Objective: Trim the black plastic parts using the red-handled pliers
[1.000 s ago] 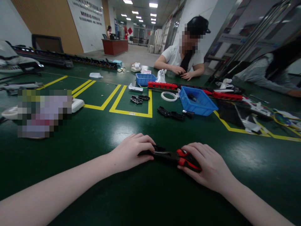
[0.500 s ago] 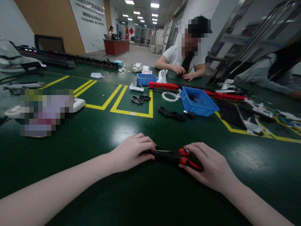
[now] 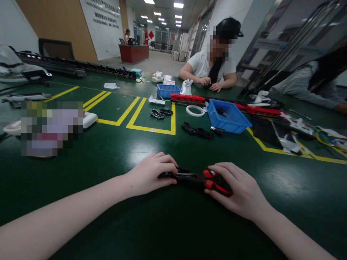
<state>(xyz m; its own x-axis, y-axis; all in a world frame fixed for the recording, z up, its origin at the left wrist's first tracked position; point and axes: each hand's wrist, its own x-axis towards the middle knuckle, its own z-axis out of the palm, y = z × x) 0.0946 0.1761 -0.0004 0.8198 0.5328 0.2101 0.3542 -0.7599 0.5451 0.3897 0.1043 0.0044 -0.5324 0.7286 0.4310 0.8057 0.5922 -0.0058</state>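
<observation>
On the green table (image 3: 114, 151) in front of me lie pliers (image 3: 197, 178) with black jaws and red-and-black handles. My right hand (image 3: 238, 189) is wrapped round the red handles. My left hand (image 3: 151, 173) is curled over a small black part at the jaw end, pressing it down on the table; the part is mostly hidden under my fingers. Both hands rest low on the table, close together.
Farther back stand a tilted blue bin (image 3: 229, 117) and a smaller blue bin (image 3: 168, 90), loose black parts (image 3: 197, 130), a white ring (image 3: 195, 110), and red-and-black strips (image 3: 188, 98). A person (image 3: 211, 68) sits across the table; another person's sleeve (image 3: 300, 90) is at the right.
My hands and the pliers stay in the same place. Only the view shifts slightly.
</observation>
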